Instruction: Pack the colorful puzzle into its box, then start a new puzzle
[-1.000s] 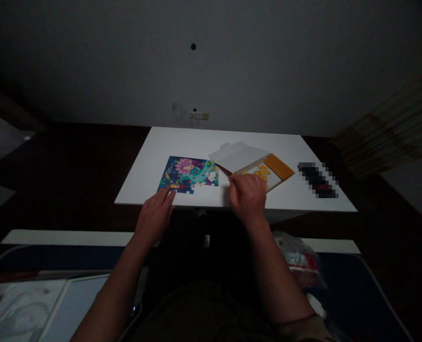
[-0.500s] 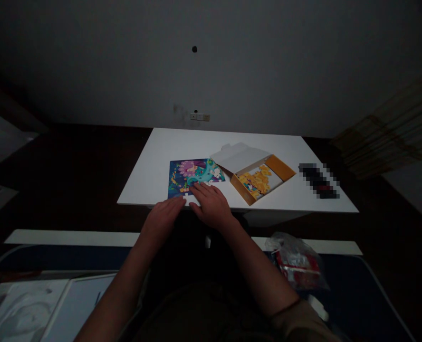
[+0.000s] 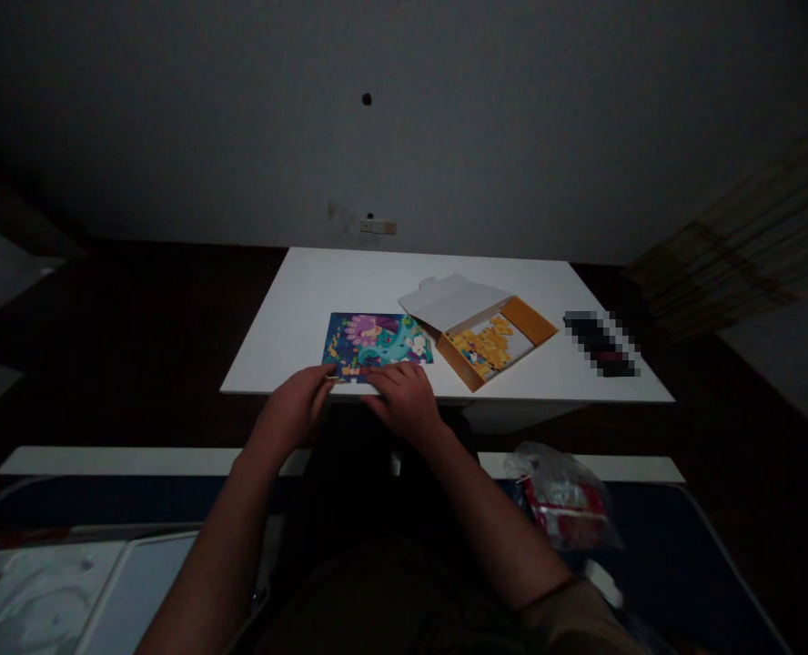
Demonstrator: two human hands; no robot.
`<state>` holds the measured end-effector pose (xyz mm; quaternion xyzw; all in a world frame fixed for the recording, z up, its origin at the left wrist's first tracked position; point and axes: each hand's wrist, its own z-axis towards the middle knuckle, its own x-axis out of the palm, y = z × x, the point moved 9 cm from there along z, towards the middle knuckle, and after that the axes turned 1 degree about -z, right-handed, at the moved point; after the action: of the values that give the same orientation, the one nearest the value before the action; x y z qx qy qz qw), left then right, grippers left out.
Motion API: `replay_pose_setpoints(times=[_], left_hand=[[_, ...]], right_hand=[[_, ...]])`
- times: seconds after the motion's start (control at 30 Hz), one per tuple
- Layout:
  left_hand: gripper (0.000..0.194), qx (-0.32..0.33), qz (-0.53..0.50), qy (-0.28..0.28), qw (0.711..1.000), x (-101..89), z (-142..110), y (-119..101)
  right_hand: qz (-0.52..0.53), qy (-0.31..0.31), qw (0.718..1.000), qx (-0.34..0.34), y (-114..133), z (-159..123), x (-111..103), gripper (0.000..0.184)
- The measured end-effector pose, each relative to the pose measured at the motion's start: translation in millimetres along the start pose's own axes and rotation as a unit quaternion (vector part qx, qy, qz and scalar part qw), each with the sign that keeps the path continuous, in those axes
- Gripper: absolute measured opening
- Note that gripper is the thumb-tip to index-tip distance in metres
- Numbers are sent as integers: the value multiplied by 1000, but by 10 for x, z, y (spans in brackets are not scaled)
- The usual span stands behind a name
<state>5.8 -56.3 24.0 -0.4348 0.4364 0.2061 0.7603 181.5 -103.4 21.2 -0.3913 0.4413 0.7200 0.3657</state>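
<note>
A jigsaw puzzle (image 3: 383,341) with a colourful picture in blue, pink and teal lies near the front edge of the white table. My left hand (image 3: 293,405) is at its lower left corner, with the fingers closed around the corner and the thumb below. My right hand (image 3: 408,398) rests on the puzzle's lower edge, fingers stretched forward over it and palm down. The lower edge shows knobbed gaps, partly covered by my fingers. To the right, an open cardboard box (image 3: 476,375) holds loose yellow puzzle pieces (image 3: 487,344).
The box's white lid flap (image 3: 455,300) leans toward the puzzle. A pixelated dark object (image 3: 601,346) lies at the table's right end. Beside me on a dark blue seat (image 3: 670,546) is a clear plastic bag (image 3: 564,500) with red packaging. A white open case (image 3: 42,591) sits at lower left.
My left hand has drawn back slightly left and its fingers have closed at the puzzle's corner. The puzzle has shifted a little to the right. My right hand stays on its lower edge.
</note>
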Motion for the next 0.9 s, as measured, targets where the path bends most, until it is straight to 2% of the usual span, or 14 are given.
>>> replay_pose_setpoints(times=[0.17, 0.3, 0.47, 0.67, 0.73, 0.8, 0.9], left_hand=[[33, 15, 8, 10, 1000, 14, -28, 7], [35, 1, 31, 16, 999, 10, -41, -5], [34, 0, 67, 40, 997, 14, -21, -18], [35, 10, 60, 38, 997, -30, -11, -64], [41, 8, 43, 34, 998, -40, -2, -75], [50, 15, 33, 34, 999, -21, 11, -95], [58, 46, 42, 47, 997, 74, 21, -149]], right_hand=[[-3, -5, 1000, 2, 22, -7, -31, 42], [10, -15, 1000, 2, 148, 43, -28, 42], [12, 1, 999, -44, 391, 187, 53, 31], [-7, 4, 999, -43, 422, 293, 19, 25], [2, -27, 999, -43, 404, 261, -105, 24], [6, -84, 996, -34, 313, 179, -331, 21], [-25, -197, 980, 28, -50, -38, -816, 19]])
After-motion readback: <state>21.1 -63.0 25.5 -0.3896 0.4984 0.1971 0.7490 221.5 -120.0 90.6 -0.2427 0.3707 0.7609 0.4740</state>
